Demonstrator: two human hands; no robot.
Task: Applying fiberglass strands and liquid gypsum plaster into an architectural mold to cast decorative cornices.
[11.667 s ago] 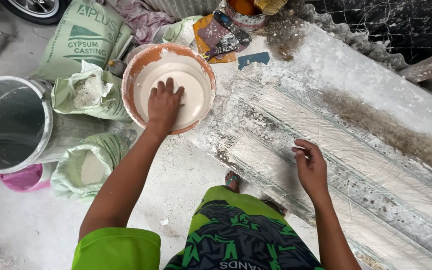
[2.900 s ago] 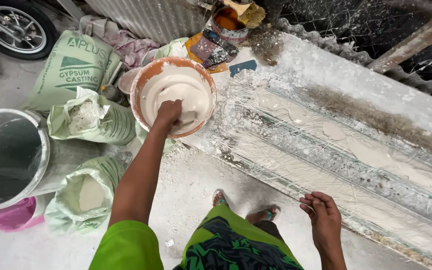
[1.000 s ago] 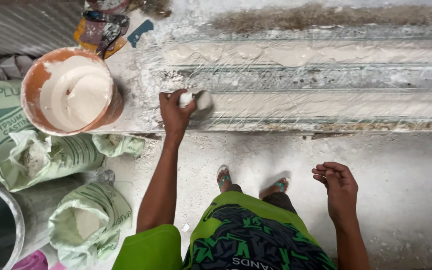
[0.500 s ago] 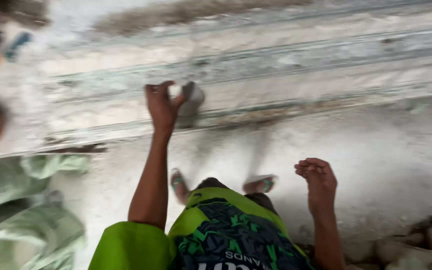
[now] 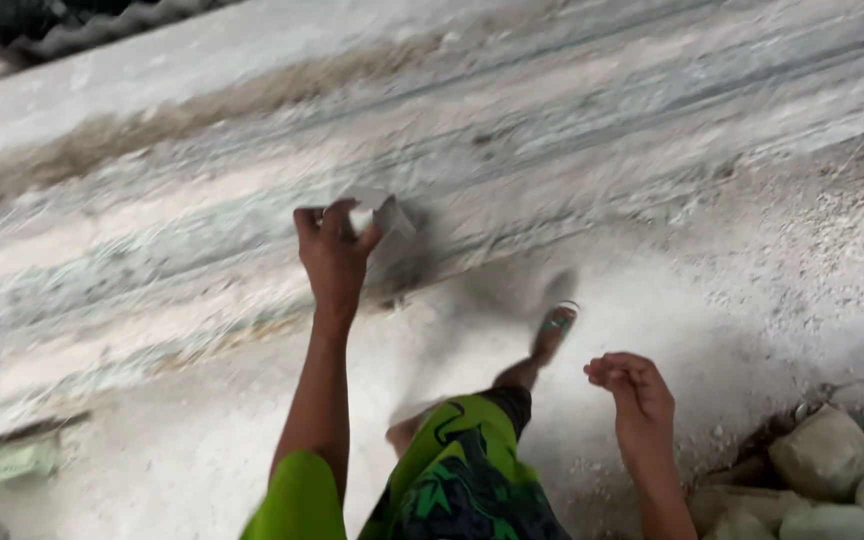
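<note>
We saw the left hand [image 5: 335, 255] stretched forward over the long mould [image 5: 432, 170], a grey-white ribbed strip that ran across the whole upper part of the view. Its fingers were closed around a lump of wet white plaster [image 5: 380, 213], which it pressed against the surface of the mould near the front ridge. The lump was partly hidden behind the fingers, and the picture was blurred, so we could not tell its exact shape.

The right hand [image 5: 635, 395] hung lower, well apart from the left hand and away from the mould. Its fingers were loosely curled and it held nothing; it was above the dusty white floor [image 5: 712, 290].

Between the two arms we saw the person's patterned green and black shorts [image 5: 457, 480] and one foot in a green sandal [image 5: 555, 325], which stood on the floor just beside the mould's front edge. At the lower right corner lay a heap of pale rubble chunks [image 5: 832, 460]. At the lower left edge a piece of a green sack [image 5: 2, 465] was visible.
</note>
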